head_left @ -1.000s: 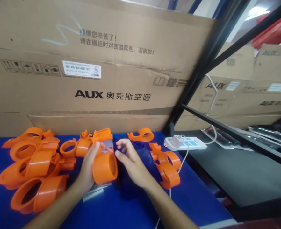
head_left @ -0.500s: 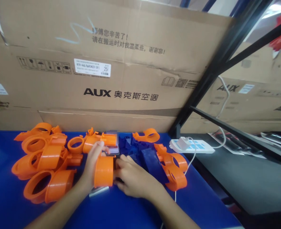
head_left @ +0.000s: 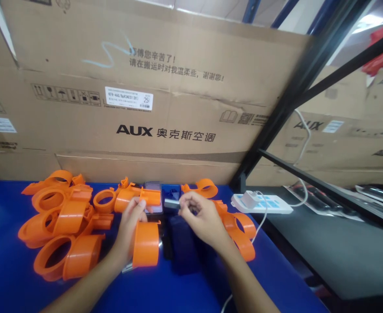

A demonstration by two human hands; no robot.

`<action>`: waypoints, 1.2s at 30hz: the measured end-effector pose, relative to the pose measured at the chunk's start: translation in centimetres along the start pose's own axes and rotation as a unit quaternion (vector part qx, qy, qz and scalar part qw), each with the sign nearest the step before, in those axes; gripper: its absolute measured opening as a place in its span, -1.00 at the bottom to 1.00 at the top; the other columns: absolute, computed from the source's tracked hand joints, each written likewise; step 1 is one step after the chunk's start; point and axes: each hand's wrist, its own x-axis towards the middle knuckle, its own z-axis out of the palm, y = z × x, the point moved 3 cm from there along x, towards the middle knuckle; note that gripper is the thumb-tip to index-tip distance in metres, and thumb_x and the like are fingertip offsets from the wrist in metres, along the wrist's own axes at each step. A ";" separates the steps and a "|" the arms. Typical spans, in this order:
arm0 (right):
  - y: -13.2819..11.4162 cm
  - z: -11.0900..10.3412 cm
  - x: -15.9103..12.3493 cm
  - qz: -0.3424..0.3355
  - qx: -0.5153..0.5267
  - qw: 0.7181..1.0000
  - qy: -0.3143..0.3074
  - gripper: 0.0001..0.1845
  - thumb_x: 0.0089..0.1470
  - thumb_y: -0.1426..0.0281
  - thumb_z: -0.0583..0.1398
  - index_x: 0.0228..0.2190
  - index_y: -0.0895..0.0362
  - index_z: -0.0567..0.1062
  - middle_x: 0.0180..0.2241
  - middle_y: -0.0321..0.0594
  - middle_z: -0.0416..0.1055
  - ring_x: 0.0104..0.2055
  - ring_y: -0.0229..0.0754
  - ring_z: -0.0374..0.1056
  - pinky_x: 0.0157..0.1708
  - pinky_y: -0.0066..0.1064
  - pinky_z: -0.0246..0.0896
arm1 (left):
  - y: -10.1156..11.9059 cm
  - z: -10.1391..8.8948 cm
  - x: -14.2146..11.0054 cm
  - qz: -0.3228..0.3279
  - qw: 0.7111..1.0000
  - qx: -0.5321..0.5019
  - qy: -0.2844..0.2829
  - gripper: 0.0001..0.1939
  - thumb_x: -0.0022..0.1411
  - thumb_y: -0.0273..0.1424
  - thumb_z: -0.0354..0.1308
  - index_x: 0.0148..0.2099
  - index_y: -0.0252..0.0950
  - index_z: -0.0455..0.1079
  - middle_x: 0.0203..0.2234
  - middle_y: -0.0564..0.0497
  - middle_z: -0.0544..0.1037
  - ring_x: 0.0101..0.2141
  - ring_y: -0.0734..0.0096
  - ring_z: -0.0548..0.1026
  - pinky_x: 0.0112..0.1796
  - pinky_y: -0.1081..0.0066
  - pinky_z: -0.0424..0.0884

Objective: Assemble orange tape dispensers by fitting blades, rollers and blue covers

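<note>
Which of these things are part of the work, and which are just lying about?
Seem to belong to the job:
orange ringed part, in the left fingers
small toothed strip, in the right fingers
probably the similar orange parts to either side

Seem to be just there:
white power strip
printed cardboard behind
black frame

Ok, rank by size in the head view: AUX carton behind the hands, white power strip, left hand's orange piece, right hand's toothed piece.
1. AUX carton
2. White power strip and orange piece in left hand: too alike to rank
3. Toothed piece in right hand
</note>
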 end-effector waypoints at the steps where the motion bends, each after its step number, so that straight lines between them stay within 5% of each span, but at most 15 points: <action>1: 0.4 -0.1 0.2 0.008 0.051 0.998 0.036 -0.91 0.25 0.34 0.17 -0.29 0.07 0.47 -0.41 -0.29 0.46 -0.38 -0.18 0.44 -0.38 -0.38 0.29 | 0.0 0.3 -0.3 -0.004 1.000 0.004 -0.008 -0.55 0.13 0.04 0.34 -0.32 -0.26 0.40 -0.66 0.18 0.29 -0.66 0.57 0.18 -0.62 0.55 0.16; 7: 2.3 1.0 1.1 0.034 0.171 0.980 0.092 -0.74 0.21 0.17 0.28 -0.20 0.10 0.55 -0.32 -0.20 0.53 -0.32 -0.15 0.48 -0.33 -0.36 0.41 | 0.2 1.5 -1.6 -0.040 0.998 -0.005 -0.040 -0.54 0.17 0.07 0.28 -0.26 -0.25 0.41 -0.66 0.18 0.30 -0.69 0.54 0.23 -0.65 0.51 0.20; 15: 2.4 1.5 0.7 0.017 0.159 0.981 0.113 -0.75 0.22 0.19 0.29 -0.15 0.07 0.56 -0.26 -0.18 0.57 -0.27 -0.12 0.51 -0.18 -0.26 0.47 | 0.6 1.3 -1.5 -0.037 0.999 0.009 -0.011 -0.56 0.12 0.01 0.35 -0.22 -0.23 0.39 -0.51 0.13 0.44 -0.66 0.56 0.28 -0.64 0.53 0.26; 23: 2.6 1.1 0.6 -0.007 0.110 0.984 0.138 -0.76 0.26 0.20 0.25 -0.14 0.06 0.56 -0.22 -0.14 0.59 -0.19 -0.06 0.54 -0.14 -0.23 0.46 | -0.1 1.0 -1.3 -0.060 0.997 0.014 -0.047 -0.54 0.16 0.08 0.29 -0.29 -0.23 0.39 -0.69 0.19 0.28 -0.72 0.52 0.23 -0.67 0.50 0.22; 36: 2.4 1.2 0.5 -0.011 0.080 0.990 0.114 -0.77 0.28 0.19 0.23 -0.16 0.06 0.56 -0.23 -0.16 0.61 -0.17 -0.04 0.56 -0.14 -0.24 0.46 | 0.5 1.3 -1.4 -0.046 0.998 0.003 -0.034 -0.52 0.13 0.08 0.31 -0.28 -0.25 0.40 -0.62 0.17 0.36 -0.69 0.52 0.31 -0.66 0.50 0.29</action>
